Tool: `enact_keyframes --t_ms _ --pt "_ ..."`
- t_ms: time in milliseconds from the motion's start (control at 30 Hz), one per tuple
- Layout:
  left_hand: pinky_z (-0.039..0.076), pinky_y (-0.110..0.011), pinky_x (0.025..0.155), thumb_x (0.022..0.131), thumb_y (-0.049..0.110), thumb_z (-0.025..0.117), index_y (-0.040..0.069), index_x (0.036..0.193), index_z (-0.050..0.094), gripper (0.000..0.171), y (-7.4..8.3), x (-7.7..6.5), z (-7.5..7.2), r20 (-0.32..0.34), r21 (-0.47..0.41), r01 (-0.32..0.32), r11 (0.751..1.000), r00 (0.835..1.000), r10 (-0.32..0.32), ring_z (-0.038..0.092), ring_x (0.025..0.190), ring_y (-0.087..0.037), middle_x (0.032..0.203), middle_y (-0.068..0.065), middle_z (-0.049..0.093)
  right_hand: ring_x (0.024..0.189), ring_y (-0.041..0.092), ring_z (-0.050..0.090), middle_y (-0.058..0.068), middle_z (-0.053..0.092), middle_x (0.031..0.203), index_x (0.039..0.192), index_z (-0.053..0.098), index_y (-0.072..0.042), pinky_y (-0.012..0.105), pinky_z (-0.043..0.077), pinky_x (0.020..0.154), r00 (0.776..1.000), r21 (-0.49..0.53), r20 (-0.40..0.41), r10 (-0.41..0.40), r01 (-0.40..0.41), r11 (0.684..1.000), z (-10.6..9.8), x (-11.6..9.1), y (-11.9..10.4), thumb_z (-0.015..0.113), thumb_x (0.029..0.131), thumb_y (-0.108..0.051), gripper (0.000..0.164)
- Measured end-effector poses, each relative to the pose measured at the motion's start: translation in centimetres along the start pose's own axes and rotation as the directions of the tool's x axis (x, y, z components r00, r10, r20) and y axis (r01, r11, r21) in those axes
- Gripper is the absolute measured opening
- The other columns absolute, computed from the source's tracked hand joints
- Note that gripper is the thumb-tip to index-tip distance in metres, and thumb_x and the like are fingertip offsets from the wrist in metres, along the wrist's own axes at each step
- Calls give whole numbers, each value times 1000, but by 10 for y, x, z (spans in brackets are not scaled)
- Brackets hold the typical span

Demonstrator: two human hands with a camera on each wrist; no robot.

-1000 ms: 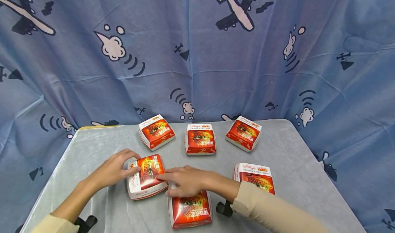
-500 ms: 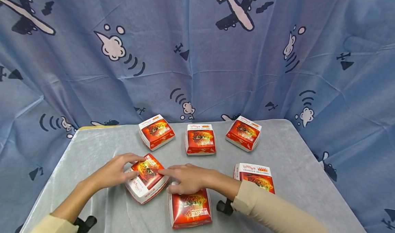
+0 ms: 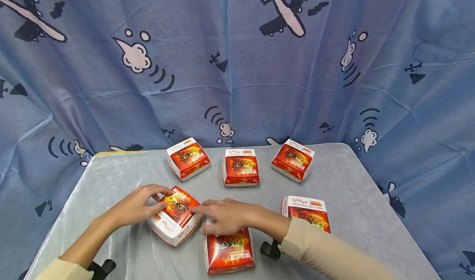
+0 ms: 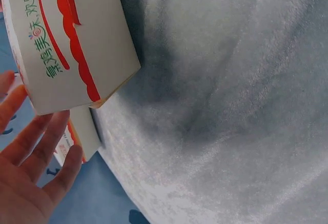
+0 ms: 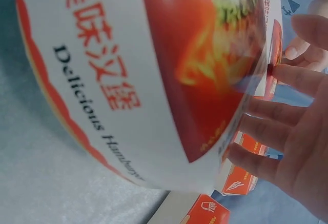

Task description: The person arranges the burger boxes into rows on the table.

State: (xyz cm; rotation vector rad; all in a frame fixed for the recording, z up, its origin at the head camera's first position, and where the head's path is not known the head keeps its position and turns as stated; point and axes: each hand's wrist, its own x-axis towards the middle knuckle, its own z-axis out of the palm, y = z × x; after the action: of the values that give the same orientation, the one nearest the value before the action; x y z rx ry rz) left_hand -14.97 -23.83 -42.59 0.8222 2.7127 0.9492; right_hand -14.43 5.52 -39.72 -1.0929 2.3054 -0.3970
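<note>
Under my left hand (image 3: 135,208) lies a red and white hamburger box (image 3: 174,218), turned askew on the cloth. Its thumb and forefinger touch the lid near the left side. In the left wrist view, the fingers (image 4: 36,142) are spread along the edge of this box (image 4: 61,49). My right hand (image 3: 226,217) stretches its forefinger to the right corner of that same box. Beneath the right hand is a second hamburger box (image 3: 230,253), its far part covered. That box (image 5: 118,80) fills much of the right wrist view, with the right hand's relaxed fingers (image 5: 271,131) along its edge.
Along the back of the grey cloth-covered table (image 3: 356,205) stand three more burger boxes: left (image 3: 188,158), middle (image 3: 241,168) and right (image 3: 293,160). Another box (image 3: 308,214) sits at the right, partly behind the right forearm. A blue patterned curtain (image 3: 237,65) hangs behind.
The left box has turned clockwise between the hands, its white side swinging toward the front, then shifted slightly nearer. Both hands have moved only a little; the other boxes stay put.
</note>
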Motion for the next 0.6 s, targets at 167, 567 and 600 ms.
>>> enact_keyframes --t_ms 167,567,600 --pt "55 -36 76 91 9 70 13 117 70 26 -3 1 1 -8 0 1 1000 1000 -1 63 85 -5 113 1 70 134 18 46 3 45 150 153 41 -28 45 40 108 1000 16 -2 -3 3 1000 1 1 3 54 98 -45 59" --pt "46 -62 94 88 17 74 7 135 61 49 1 0 -1 48 -62 42 997 998 -39 50 129 -42 142 -19 54 141 21 38 7 38 156 153 41 -23 41 37 112 999 51 -27 -33 34 998 -2 5 11 53 100 -44 58" --pt "46 -63 94 88 18 74 7 135 61 49 0 0 -1 60 -71 44 996 997 -40 48 131 -42 142 -20 53 142 20 37 6 38 156 153 40 -23 41 36 112 999 56 -27 -35 36 998 -2 5 12 52 100 -45 59"
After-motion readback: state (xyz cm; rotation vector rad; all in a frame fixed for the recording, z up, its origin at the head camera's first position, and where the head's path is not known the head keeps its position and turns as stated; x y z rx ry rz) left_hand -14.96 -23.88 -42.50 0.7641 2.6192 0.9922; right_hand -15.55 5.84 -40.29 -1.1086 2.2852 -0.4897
